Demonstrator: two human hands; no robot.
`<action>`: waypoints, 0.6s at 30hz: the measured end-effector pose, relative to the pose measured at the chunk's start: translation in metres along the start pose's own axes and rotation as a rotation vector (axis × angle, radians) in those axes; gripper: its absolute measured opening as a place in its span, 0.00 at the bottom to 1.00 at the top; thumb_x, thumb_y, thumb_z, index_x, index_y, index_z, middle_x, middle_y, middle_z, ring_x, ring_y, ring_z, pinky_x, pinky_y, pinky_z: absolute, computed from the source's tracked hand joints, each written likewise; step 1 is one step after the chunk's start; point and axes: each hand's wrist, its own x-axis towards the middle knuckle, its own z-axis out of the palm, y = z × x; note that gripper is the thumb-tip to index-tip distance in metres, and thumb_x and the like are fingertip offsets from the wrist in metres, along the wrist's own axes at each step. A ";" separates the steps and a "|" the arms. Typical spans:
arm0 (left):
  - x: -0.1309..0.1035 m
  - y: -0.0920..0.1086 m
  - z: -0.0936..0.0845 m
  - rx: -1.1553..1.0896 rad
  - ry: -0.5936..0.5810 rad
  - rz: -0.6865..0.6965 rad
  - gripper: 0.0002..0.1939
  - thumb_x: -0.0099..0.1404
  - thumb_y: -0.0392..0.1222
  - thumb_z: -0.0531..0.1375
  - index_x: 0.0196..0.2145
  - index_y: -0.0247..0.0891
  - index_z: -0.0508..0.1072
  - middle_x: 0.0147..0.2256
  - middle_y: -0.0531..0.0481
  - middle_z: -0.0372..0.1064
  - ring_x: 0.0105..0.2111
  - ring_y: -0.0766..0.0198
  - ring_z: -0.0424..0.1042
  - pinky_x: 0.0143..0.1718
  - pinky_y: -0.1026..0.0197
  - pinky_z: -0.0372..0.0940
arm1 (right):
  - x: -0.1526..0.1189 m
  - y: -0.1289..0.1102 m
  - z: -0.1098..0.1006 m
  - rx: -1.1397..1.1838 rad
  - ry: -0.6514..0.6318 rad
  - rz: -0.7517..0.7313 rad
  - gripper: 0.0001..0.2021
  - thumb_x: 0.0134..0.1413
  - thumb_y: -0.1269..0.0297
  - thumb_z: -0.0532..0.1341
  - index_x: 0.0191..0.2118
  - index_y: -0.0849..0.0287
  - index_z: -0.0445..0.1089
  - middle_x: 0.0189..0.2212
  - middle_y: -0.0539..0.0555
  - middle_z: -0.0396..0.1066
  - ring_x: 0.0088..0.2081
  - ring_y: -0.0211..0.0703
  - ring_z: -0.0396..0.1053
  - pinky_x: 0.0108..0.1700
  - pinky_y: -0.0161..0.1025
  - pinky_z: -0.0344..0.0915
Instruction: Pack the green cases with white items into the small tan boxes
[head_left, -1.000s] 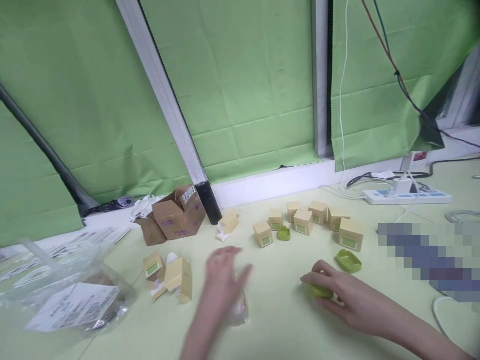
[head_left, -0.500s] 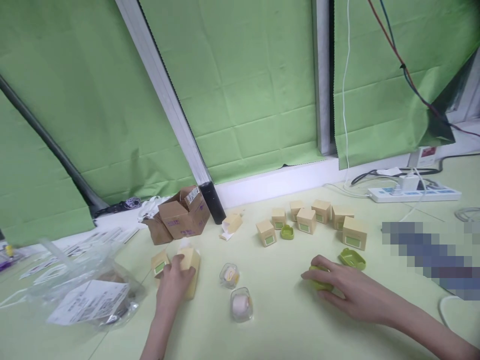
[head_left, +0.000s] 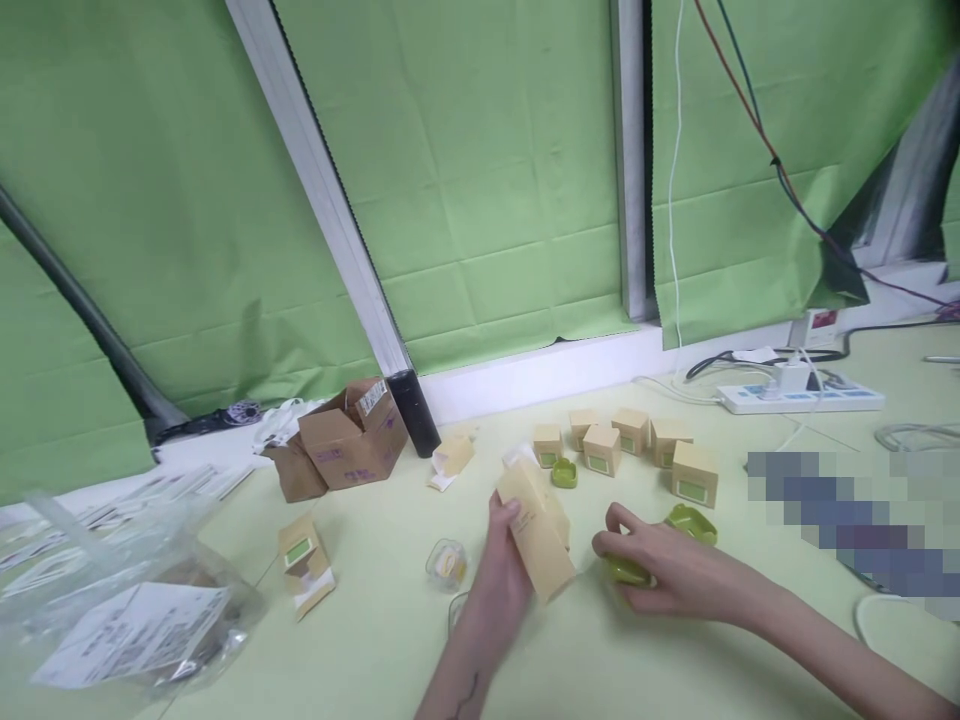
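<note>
My left hand (head_left: pixel 511 555) is closed round a small tan cardboard box (head_left: pixel 541 545), held tilted with an end flap loose. Just right of it, my right hand (head_left: pixel 652 560) grips a small green dish (head_left: pixel 628 571) from above, low over the table. A second green dish (head_left: pixel 691 524) lies behind my right hand. A third, smaller-looking green dish (head_left: pixel 564 473) sits among several closed tan boxes (head_left: pixel 602 450). Left of my left hand lies a clear container (head_left: pixel 447 566) with something pale inside; another is mostly hidden by my left forearm.
An opened tan box (head_left: pixel 304 560) lies on the left, another (head_left: pixel 453 458) farther back. Beside a black cylinder (head_left: pixel 414 412) stands a brown carton (head_left: pixel 352 440). A clear plastic bag (head_left: pixel 142 610) is at front left. A white power strip (head_left: pixel 802 398) with cables lies at back right.
My left hand has lifted the tan box and carried it right, close to my right hand. The opened box it was beside now shows fully. My right hand still holds the green dish.
</note>
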 end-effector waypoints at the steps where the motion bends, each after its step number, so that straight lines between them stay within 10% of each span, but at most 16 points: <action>1: 0.003 -0.008 0.002 -0.027 0.012 -0.046 0.26 0.57 0.56 0.55 0.50 0.40 0.60 0.34 0.50 0.68 0.28 0.64 0.68 0.31 0.62 0.64 | 0.002 0.000 0.000 -0.030 -0.010 -0.010 0.11 0.43 0.74 0.53 0.35 0.54 0.61 0.36 0.50 0.60 0.20 0.34 0.61 0.22 0.32 0.48; 6: 0.010 -0.029 0.001 -0.260 -0.106 -0.159 0.21 0.58 0.54 0.57 0.43 0.36 0.66 0.35 0.47 0.70 0.33 0.63 0.70 0.39 0.59 0.64 | 0.009 0.001 -0.001 -0.080 -0.063 -0.023 0.14 0.38 0.73 0.56 0.36 0.53 0.63 0.31 0.49 0.59 0.22 0.38 0.62 0.20 0.32 0.44; 14: 0.009 -0.034 -0.010 -0.380 -0.172 -0.180 0.16 0.55 0.47 0.54 0.36 0.32 0.70 0.32 0.45 0.72 0.33 0.57 0.70 0.38 0.55 0.63 | -0.004 0.007 -0.008 0.366 -0.146 0.032 0.16 0.52 0.64 0.56 0.48 0.46 0.65 0.42 0.51 0.63 0.38 0.44 0.69 0.38 0.38 0.64; 18: 0.008 -0.036 -0.008 -0.340 -0.084 -0.291 0.25 0.56 0.59 0.55 0.38 0.34 0.70 0.26 0.49 0.70 0.27 0.61 0.68 0.32 0.59 0.62 | 0.001 0.014 0.008 0.554 0.059 0.285 0.20 0.51 0.56 0.59 0.52 0.47 0.61 0.43 0.52 0.67 0.40 0.48 0.68 0.41 0.44 0.65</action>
